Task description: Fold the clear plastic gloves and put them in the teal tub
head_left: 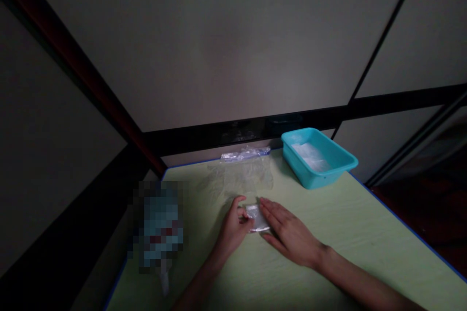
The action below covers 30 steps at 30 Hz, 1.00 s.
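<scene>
The left hand (233,226) has its grip closed on the left edge of a small clear plastic packet (257,217), thumb and fingers curled around it. The right hand (290,233) lies flat with fingers together and stretched out, resting against the packet's right side and pressing down on the pale green tabletop (365,233). The packet lies on the tabletop between the two hands. Just beyond it spreads a sheet of clear plastic (242,177), with a crumpled clear bag (245,154) at the far edge. A turquoise tub (318,156) stands to the right, well apart, holding something pale.
</scene>
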Each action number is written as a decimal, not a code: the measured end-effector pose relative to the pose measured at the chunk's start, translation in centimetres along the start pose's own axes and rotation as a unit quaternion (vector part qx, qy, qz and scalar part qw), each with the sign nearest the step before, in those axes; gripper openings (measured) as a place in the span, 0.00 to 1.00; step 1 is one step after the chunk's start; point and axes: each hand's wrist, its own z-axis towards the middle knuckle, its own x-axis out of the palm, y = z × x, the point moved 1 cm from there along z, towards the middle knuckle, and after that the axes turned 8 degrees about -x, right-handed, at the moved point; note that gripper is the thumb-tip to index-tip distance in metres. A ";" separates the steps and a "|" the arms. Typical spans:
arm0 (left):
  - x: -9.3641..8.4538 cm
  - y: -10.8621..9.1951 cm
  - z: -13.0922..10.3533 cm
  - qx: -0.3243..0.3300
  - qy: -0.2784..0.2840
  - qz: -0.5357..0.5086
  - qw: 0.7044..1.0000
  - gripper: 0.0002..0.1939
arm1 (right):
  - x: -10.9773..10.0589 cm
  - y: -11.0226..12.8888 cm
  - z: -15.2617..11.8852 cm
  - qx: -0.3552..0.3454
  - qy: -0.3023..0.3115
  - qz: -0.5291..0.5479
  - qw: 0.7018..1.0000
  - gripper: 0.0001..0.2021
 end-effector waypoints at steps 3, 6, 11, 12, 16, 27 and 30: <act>0.2 0.0 -0.1 0.015 -0.020 0.016 1.000 0.26 | 0.2 -0.2 0.0 -0.003 0.009 -0.016 1.000 0.30; 0.3 -0.1 -0.6 0.040 -0.065 0.032 0.997 0.24 | 0.2 -0.3 -0.1 -0.005 0.024 -0.029 0.999 0.31; 0.4 -0.6 -2.4 0.185 -0.160 0.193 0.950 0.20 | 0.3 -0.4 -0.1 -0.012 0.023 -0.043 0.999 0.32; 0.5 -0.7 -2.7 0.229 -0.157 0.252 0.927 0.21 | 0.4 -0.4 -0.1 -0.013 0.018 -0.044 0.999 0.32; 1.1 -0.5 -3.4 0.311 -0.075 0.445 0.836 0.27 | 0.5 -0.4 -0.2 -0.014 0.010 -0.050 0.999 0.31; 1.4 -0.1 -3.3 0.294 -0.013 0.562 0.773 0.27 | 0.6 -0.3 -0.3 -0.007 0.026 -0.059 0.998 0.30; 1.4 0.0 -3.2 0.290 -0.009 0.566 0.772 0.28 | 0.6 -0.3 -0.3 -0.007 0.036 -0.054 0.998 0.31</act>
